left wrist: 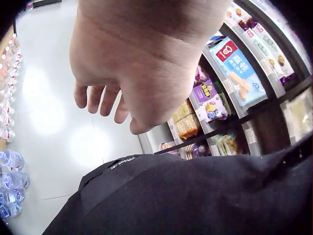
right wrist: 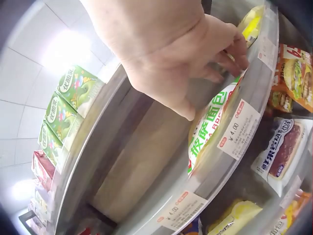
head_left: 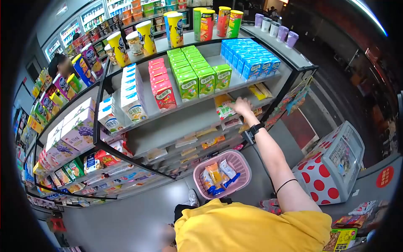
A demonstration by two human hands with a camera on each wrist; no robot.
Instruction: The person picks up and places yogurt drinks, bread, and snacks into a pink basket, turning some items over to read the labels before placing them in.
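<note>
My right hand (head_left: 242, 107) reaches over the front of a shelf to a bread packet (head_left: 224, 110) with green lettering. In the right wrist view its bent fingers (right wrist: 237, 51) are right at the packet's far end, and the thumb tip is close by its back edge. The packet (right wrist: 211, 125) lies along the shelf lip, behind a price label (right wrist: 238, 128). My left hand (left wrist: 137, 73) hangs beside my dark clothing with fingers loosely bent and nothing in them. A pink basket (head_left: 244, 168) holding several snack packets (head_left: 216, 174) stands on the floor before me.
Green drink cartons (head_left: 188, 84) and blue cartons (head_left: 252, 69) line the upper shelf. Yellow packets (head_left: 261, 90) lie to the right of my right hand. A freezer with red dots (head_left: 325, 168) stands at the right. Water bottles (left wrist: 12, 181) stand across the floor (left wrist: 54, 132).
</note>
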